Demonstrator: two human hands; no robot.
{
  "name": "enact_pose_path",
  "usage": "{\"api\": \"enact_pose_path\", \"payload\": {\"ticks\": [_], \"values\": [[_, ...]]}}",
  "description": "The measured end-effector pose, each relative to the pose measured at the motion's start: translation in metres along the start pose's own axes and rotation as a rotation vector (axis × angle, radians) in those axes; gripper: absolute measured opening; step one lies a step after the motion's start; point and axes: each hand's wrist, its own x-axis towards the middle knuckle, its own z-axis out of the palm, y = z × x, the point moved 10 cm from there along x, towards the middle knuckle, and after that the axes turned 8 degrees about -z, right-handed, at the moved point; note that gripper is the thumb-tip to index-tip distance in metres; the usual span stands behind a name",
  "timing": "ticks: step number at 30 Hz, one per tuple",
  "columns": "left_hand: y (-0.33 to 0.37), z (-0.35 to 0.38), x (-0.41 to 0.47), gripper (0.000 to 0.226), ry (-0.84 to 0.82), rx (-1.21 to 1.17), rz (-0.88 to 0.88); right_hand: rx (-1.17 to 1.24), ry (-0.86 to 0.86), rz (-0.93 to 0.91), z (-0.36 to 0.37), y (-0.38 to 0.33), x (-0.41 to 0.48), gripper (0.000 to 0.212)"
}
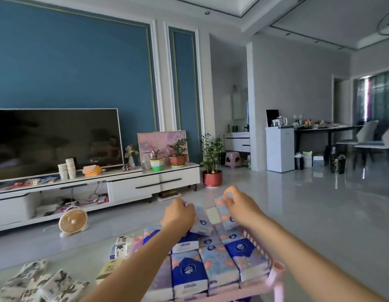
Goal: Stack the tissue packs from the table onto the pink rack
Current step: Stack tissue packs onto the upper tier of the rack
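Observation:
The pink rack (276, 269) stands at the bottom centre-right, its top covered by several blue and floral tissue packs (217, 264) lying side by side. My left hand (178, 214) grips a floral pack (202, 223) at the rack's far end. My right hand (239, 203) pinches the upper end of a second floral pack (226, 216), held tilted above the far right corner. More tissue packs (121, 247) lie on the table to the left of the rack, and grey patterned packs (36, 282) fill the bottom left corner.
A white TV cabinet (132, 184) with a television (56, 140), paper cups and potted plants runs along the blue wall. A small fan (73, 221) sits on the floor before it. A red-potted plant (212, 171), white fridge and dining table stand further right.

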Motion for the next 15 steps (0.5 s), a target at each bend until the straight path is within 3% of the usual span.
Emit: {"api": "enact_pose_path", "payload": {"ticks": [4,10,15], "values": [[0.0,0.013,0.001,0.038,-0.027,0.275,0.111,-0.145,-0.096,-0.064,0.024,-0.002,0.0,0.036],[0.008,0.02,-0.008,0.038,-0.093,0.308,0.243,0.124,-0.14,-0.094,0.04,0.001,-0.006,0.029],[0.01,0.024,-0.017,0.035,-0.147,0.398,0.29,0.217,-0.126,-0.11,0.032,0.001,-0.013,0.038]]}}
